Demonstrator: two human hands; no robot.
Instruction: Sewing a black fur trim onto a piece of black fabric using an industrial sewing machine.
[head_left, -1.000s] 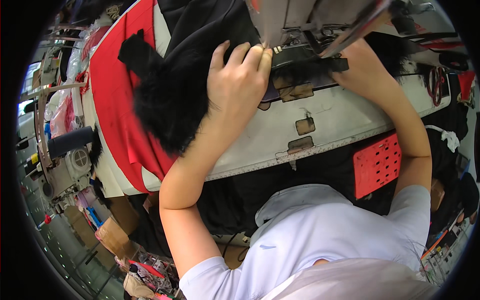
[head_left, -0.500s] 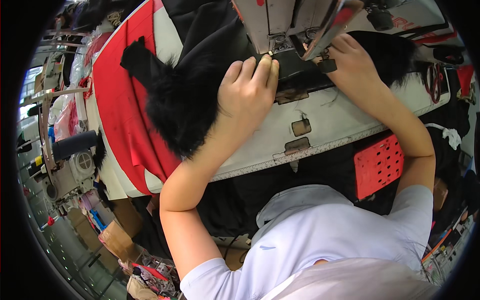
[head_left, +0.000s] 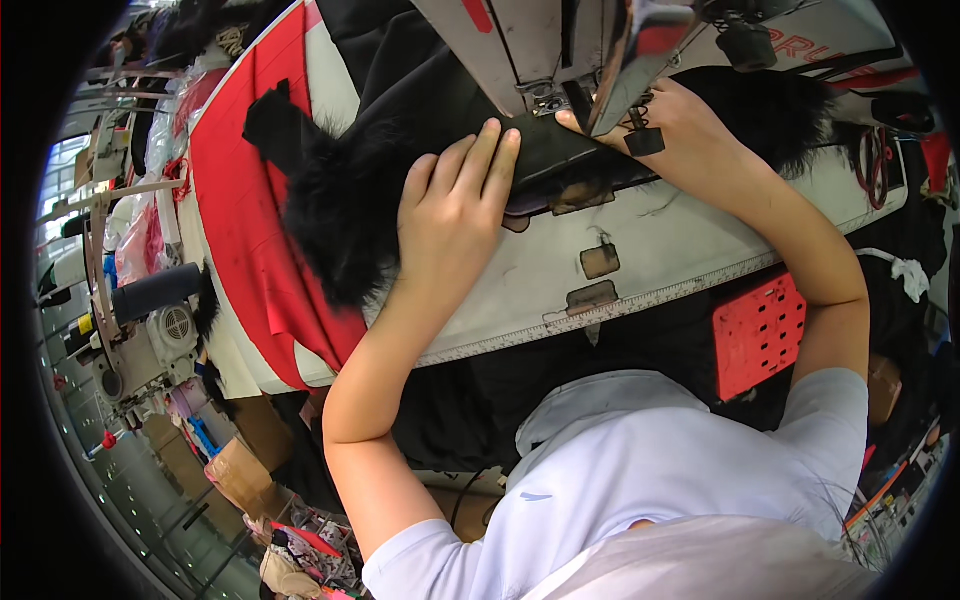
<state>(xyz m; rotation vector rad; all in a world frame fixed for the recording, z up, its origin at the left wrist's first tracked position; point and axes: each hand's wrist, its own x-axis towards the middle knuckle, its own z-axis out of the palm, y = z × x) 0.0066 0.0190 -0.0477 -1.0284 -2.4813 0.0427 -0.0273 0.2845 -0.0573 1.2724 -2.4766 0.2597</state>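
My left hand [head_left: 455, 205] lies with its fingers stretched out on black fabric [head_left: 545, 148], just left of the presser foot [head_left: 545, 100] of a sewing machine [head_left: 500, 45]. Long black fur [head_left: 340, 220] trims the fabric and bunches beside my left wrist. On the machine's other side, my right hand [head_left: 695, 140] rests on the same piece, its thumb pointing left toward the presser foot and apart from the other fingers. Metal machine parts hide some of those fingers. More black fur [head_left: 765, 110] lies beyond my right wrist.
Red fabric [head_left: 250, 190] drapes over the left of the white table [head_left: 510, 315], which has a ruler strip [head_left: 640, 297] along its near edge. Scissors [head_left: 873, 170] lie at the right. A red perforated panel [head_left: 760, 335] sits below the table edge. Another machine [head_left: 175, 330] stands left.
My left hand has slid left and its fingers have straightened, drawing away from the presser foot. My right thumb now shows, stretched left beside the foot.
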